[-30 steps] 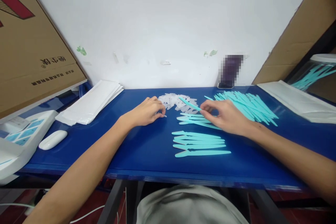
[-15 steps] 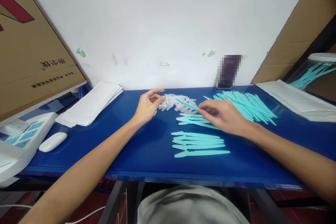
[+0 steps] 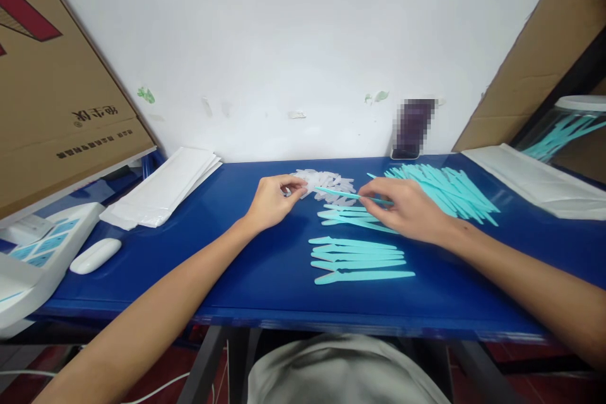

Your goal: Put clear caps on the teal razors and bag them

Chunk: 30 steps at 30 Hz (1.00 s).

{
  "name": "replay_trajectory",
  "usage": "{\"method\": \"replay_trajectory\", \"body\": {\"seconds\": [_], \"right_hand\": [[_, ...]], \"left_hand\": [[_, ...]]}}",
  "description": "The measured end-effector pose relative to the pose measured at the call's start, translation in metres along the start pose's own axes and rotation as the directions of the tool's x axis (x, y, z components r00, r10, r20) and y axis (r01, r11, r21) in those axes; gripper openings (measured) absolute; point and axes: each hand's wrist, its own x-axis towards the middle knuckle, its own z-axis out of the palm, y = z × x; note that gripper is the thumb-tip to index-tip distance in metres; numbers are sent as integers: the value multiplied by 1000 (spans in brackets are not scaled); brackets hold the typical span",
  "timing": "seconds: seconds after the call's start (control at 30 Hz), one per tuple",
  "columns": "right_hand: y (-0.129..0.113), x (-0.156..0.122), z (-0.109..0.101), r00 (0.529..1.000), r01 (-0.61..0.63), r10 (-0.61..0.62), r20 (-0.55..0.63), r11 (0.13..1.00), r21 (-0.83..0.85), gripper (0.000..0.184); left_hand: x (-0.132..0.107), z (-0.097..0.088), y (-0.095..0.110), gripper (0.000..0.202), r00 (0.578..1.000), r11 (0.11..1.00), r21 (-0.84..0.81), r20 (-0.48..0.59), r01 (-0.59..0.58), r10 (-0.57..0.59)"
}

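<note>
My right hand (image 3: 398, 202) pinches a turquoise eyebrow razor (image 3: 338, 192) by its handle, its blade end pointing left. Facing that end, my left hand (image 3: 279, 199) is closed, thumb against fingertips, on what looks like a small translucent blade cap (image 3: 310, 187). Behind it lies a pile of the same whitish caps (image 3: 326, 180), partly hidden. Below the held razor, a small group of razors (image 3: 350, 218) lies partly under my right hand. Nearer me, several more razors (image 3: 362, 276) lie side by side, blade ends left.
A big heap of turquoise razors (image 3: 445, 192) lies right of my right hand. White sleeves (image 3: 163, 189), a white mouse-shaped object (image 3: 96, 256) and a white device (image 3: 57, 252) are at left. A phone (image 3: 411, 129) leans on the wall; a jar (image 3: 563, 132) stands right.
My left hand has moved slightly right and down, its thumb and fingers closing together. The razor in my right hand has turned to lie flatter, with its blade end lower.
</note>
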Motion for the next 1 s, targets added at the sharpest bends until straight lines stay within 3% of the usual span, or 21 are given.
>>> {"method": "replay_trajectory", "body": {"seconds": [0.17, 0.3, 0.63, 0.87, 1.0], "right_hand": [[1, 0, -2, 999, -45, 45, -10, 999, -30, 22], [-1, 1, -6, 996, -72, 70, -48, 997, -33, 24], [-3, 1, -6, 1000, -5, 4, -7, 998, -56, 26], [-6, -1, 0, 999, 39, -39, 20, 999, 1, 18], [-5, 0, -7, 988, 43, -43, 149, 999, 3, 12]], "left_hand": [[0, -2, -2, 21, 985, 979, 129, 88, -156, 145], [-1, -5, -3, 23, 967, 945, 232, 167, -230, 194], [-3, -8, 3, 24, 955, 940, 222, 207, -259, 215], [-7, 2, 15, 26, 912, 917, 171, 270, -361, 309], [-3, -9, 14, 31, 910, 897, 253, 305, -363, 282]]}}
